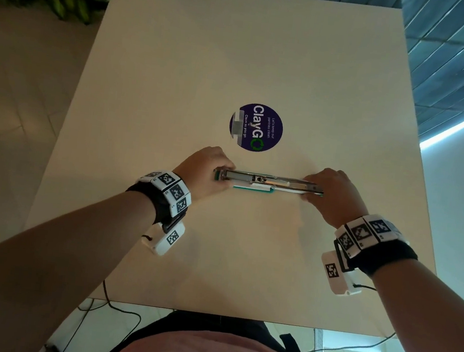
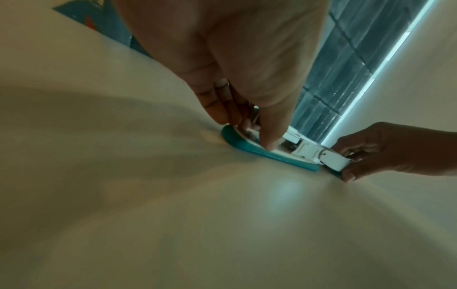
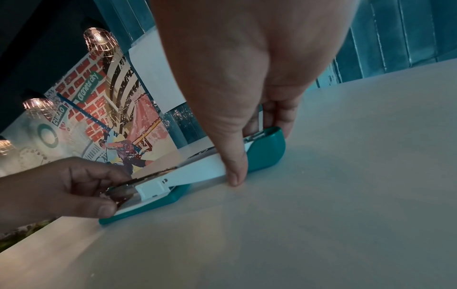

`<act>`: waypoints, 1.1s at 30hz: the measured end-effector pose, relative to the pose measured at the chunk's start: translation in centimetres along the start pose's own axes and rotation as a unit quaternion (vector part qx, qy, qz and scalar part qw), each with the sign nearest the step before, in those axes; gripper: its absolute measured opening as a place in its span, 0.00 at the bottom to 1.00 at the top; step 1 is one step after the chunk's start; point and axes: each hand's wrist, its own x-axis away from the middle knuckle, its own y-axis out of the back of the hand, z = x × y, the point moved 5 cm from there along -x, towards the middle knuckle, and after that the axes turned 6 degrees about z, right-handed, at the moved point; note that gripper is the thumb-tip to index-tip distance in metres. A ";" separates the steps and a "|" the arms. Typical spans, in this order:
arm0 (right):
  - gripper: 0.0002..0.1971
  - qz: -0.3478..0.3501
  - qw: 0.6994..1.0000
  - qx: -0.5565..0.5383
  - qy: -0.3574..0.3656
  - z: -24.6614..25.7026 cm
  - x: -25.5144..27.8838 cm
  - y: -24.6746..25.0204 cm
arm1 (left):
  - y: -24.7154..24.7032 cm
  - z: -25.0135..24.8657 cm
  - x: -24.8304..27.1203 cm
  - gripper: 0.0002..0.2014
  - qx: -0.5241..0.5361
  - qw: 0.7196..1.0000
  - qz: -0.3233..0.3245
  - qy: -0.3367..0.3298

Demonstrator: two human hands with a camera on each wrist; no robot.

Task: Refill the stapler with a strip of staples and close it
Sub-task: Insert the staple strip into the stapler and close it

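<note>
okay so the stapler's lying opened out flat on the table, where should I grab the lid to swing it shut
Judging by its pose, take the teal-and-white plastic stapler by the free end of its folded-back lid, where the right hand already pinches it. Come from above, thumb on the near edge, fingers on the far edge. The left hand steadies the base end.

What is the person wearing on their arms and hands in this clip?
Bare forearms, no sleeves or gloves. Each wrist carries a black strap ringed with white blocks printed with black square codes, left wrist band and right wrist band, plus a white coded camera unit with a thin black cable.
</note>
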 end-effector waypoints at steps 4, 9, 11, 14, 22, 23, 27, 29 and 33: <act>0.13 0.001 1.000 -0.008 -0.002 0.0 0.1 0.0 | 0.0 1.9 1.3 0.23 0.007 0.998 -0.032 0.052; 0.14 0.003 1.000 -0.016 0.012 -0.3 0.1 -0.1 | -0.1 2.5 1.9 0.24 0.011 0.998 -0.042 0.042; 0.14 0.004 1.000 -0.025 0.010 -0.6 0.2 0.2 | -0.2 2.5 1.8 0.23 0.020 0.998 -0.046 0.040; 0.12 0.007 0.999 -0.031 0.017 -0.5 0.5 1.4 | -0.2 2.6 1.7 0.22 0.031 0.998 -0.044 0.043; 0.13 -0.006 0.989 -0.103 0.108 4.5 1.4 5.3 | -0.2 2.5 1.7 0.21 0.036 0.997 -0.054 0.043; 0.13 -0.003 0.986 -0.111 0.123 5.5 1.2 5.0 | -0.2 2.5 1.7 0.21 0.038 0.997 -0.055 0.044; 0.15 0.017 0.983 -0.087 0.162 9.1 -0.1 3.0 | -0.2 2.6 1.7 0.21 0.038 0.997 -0.052 0.036; 0.19 0.037 0.984 -0.032 0.170 10.6 -0.8 1.6 | -0.2 2.7 1.7 0.21 0.037 0.997 -0.052 0.031; 0.23 0.077 0.978 0.086 0.175 12.0 -2.2 -1.4 | -0.4 3.0 1.6 0.21 0.025 0.998 -0.058 0.030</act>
